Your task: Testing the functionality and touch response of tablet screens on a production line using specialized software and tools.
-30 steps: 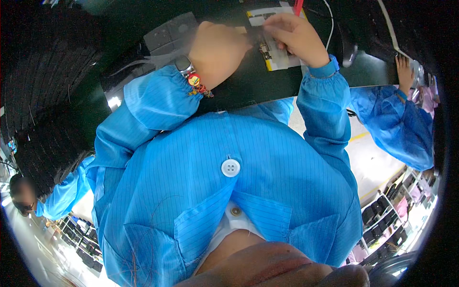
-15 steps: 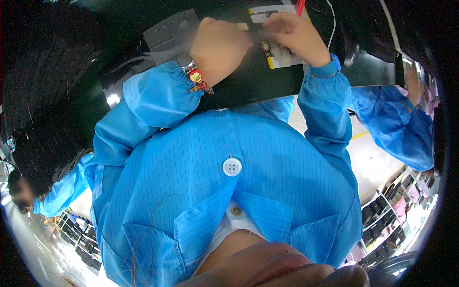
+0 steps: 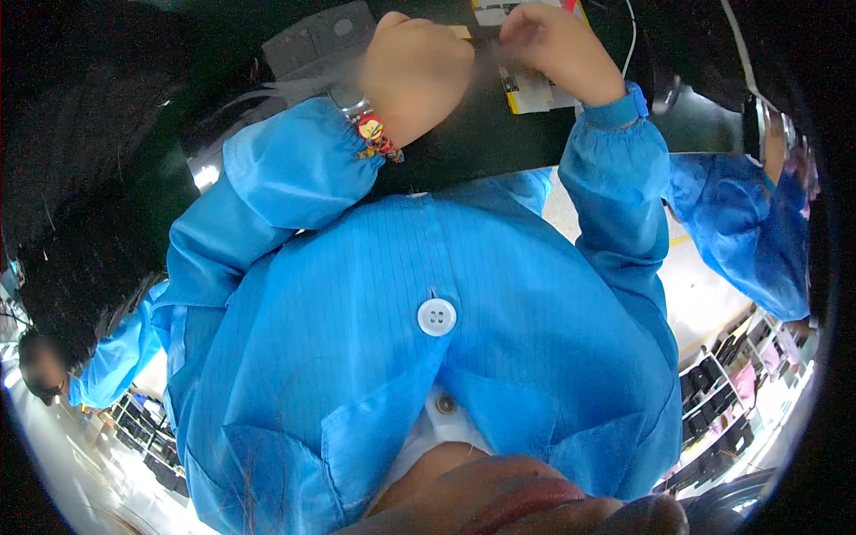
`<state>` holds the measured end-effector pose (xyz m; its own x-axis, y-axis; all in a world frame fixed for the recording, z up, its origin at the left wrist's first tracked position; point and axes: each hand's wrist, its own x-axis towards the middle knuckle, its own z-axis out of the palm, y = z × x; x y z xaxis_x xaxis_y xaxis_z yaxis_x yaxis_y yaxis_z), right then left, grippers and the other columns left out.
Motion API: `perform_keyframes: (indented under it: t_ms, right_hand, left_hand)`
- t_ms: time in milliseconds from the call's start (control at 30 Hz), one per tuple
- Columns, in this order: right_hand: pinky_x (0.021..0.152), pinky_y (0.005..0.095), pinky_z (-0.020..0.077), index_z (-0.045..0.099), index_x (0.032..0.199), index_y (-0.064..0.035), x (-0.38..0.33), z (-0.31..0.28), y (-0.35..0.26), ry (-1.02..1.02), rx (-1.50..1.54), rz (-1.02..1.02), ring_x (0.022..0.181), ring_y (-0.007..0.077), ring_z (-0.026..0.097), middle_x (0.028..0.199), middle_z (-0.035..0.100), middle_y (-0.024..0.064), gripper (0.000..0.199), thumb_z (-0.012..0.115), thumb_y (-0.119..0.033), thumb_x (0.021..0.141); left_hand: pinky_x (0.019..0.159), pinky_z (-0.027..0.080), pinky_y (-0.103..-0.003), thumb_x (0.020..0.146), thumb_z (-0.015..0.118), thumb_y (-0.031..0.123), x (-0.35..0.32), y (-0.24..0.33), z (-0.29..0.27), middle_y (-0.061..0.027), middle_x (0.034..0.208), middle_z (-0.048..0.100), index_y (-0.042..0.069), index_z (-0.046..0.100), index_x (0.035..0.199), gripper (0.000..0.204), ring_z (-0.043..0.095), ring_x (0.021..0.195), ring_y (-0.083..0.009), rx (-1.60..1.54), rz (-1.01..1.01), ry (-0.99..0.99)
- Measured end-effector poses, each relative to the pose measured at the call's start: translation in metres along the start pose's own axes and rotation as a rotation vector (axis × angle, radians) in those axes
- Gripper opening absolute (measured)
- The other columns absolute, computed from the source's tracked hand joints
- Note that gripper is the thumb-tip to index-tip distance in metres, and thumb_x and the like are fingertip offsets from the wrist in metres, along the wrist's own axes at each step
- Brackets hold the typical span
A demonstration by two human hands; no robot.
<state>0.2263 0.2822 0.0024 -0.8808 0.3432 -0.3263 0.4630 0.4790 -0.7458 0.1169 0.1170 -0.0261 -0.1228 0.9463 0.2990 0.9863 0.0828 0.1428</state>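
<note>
My left hand (image 3: 419, 76) is closed above the dark table, its back turned up and its fingers mostly hidden. Close to its right, my right hand (image 3: 571, 58) has its fingers curled in a pinch. A dark, blurred thing (image 3: 489, 61) bridges the gap between the two hands; its kind cannot be made out. Beneath my right hand lies a white sheet (image 3: 535, 98) with yellow edges and dark pictures, partly covered. A watch and a colourful bracelet (image 3: 374, 134) circle my left wrist, and a blue strap (image 3: 615, 110) goes round my right.
Dark grey flat pieces (image 3: 321, 40) lie beyond my left forearm. A white cable (image 3: 632, 36) runs past my right hand. At the right, another person's blue sleeve (image 3: 731, 223) reaches the table edge; a further person in blue (image 3: 120, 357) is at the left.
The view has shifted slightly. My right hand has turned a little, its fingers more curled. Both hands stay close together around the dark thing.
</note>
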Motion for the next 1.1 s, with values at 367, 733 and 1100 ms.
perform_keyframes:
  t_ms: [367, 733, 1100]
  right_hand:
    - [0.056, 0.0276, 0.0432, 0.062, 0.080, -0.0004, 0.007, -0.004, -0.012, 0.061, -0.092, -0.156, 0.065, 0.0155, 0.057, 0.071, 0.060, 0.0077, 0.017, 0.070, -0.011, 0.070]
    - [0.058, 0.0271, 0.0445, 0.066, 0.084, -0.0018, 0.010, -0.012, -0.021, -0.076, -0.111, -0.115, 0.064, 0.0145, 0.057, 0.071, 0.060, 0.0053, 0.021, 0.066, -0.022, 0.081]
    - [0.049, 0.0167, 0.0398, 0.054, 0.095, -0.0029, 0.022, -0.004, 0.011, -0.239, 0.630, -0.447, 0.055, 0.0059, 0.051, 0.068, 0.057, -0.0001, 0.016, 0.061, -0.014, 0.086]
  left_hand:
    - [0.077, 0.046, -0.038, 0.078, 0.064, 0.030, 0.004, -0.010, -0.044, -0.0105, 0.092, 0.063, 0.006, 0.065, 0.095, 0.029, 0.059, 0.088, -0.0281, -0.137, 0.161, 0.131]
    - [0.089, 0.044, -0.036, 0.081, 0.064, 0.032, -0.051, -0.066, -0.062, -0.0157, 0.112, 0.057, 0.007, 0.053, 0.120, 0.048, 0.055, 0.103, -0.0312, -0.058, -0.267, -0.111]
    - [0.076, 0.045, -0.038, 0.082, 0.058, 0.022, 0.033, 0.006, -0.049, -0.0166, 0.088, 0.062, 0.000, 0.061, 0.095, 0.026, 0.058, 0.084, -0.0326, -0.365, -0.174, -0.249]
